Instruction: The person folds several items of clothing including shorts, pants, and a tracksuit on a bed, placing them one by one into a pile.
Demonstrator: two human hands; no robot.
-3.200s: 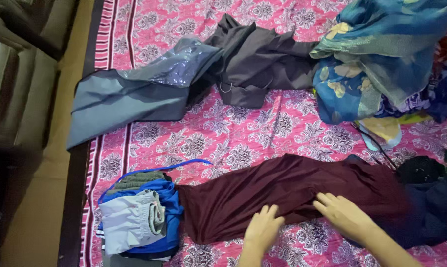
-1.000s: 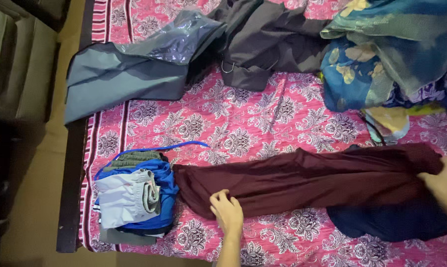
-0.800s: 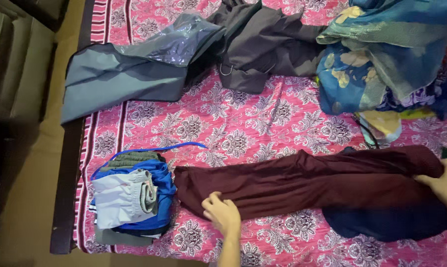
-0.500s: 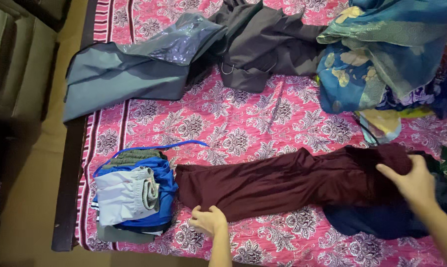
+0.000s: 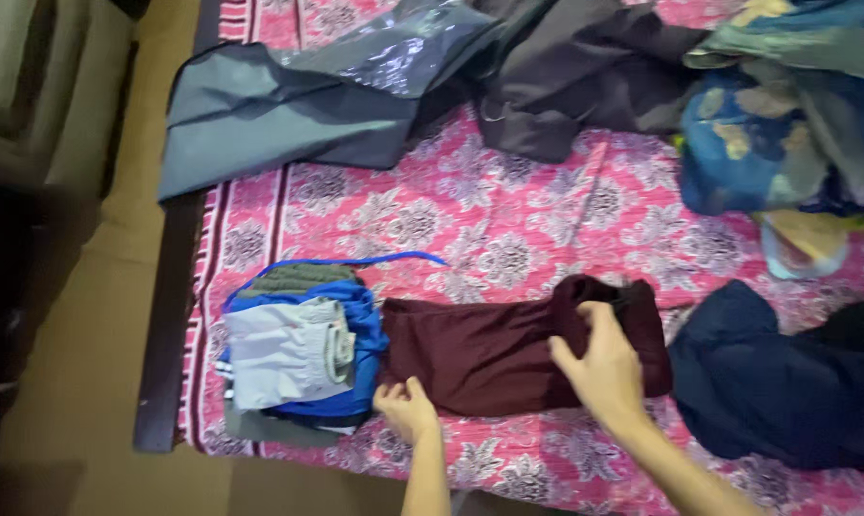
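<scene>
Folding maroon garment (image 5: 494, 349) on pink floral bedsheet (image 5: 508, 229).
Left hand (image 5: 405, 408) curled on garment's near-left corner, pinning it; right hand (image 5: 599, 368) pinching the doubled-over right end. Stack of folded clothes (image 5: 293, 349) touching garment's left edge; navy cloth (image 5: 776, 382) just right.

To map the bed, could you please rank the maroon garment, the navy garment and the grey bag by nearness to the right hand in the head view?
1. maroon garment: under the right hand.
2. navy garment: just right.
3. grey bag: far upper left.
</scene>
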